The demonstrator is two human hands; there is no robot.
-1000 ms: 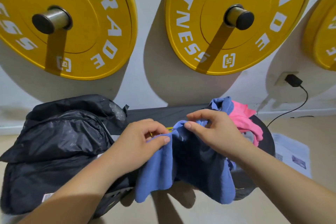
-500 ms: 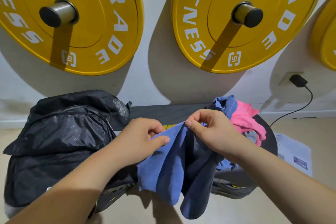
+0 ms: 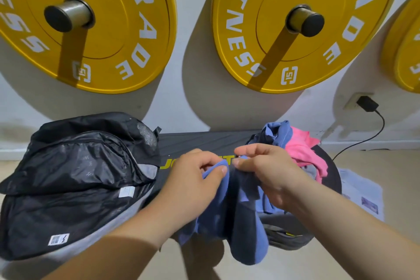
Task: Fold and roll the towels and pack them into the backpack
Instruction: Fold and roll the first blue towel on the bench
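Fingertips of the left hand (image 3: 195,180) and right hand (image 3: 269,174) pinch the blue towel's (image 3: 248,232) top edge, nearly touching, closer than before. It hangs past the black bench's (image 3: 204,141) near edge, between the backpack (image 3: 75,173) left and towel pile (image 3: 300,148) far right.

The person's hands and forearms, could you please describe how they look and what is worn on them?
The left hand and right hand are bare, with no gloves, rings or watch visible. The forearms are bare too; no sleeve shows.
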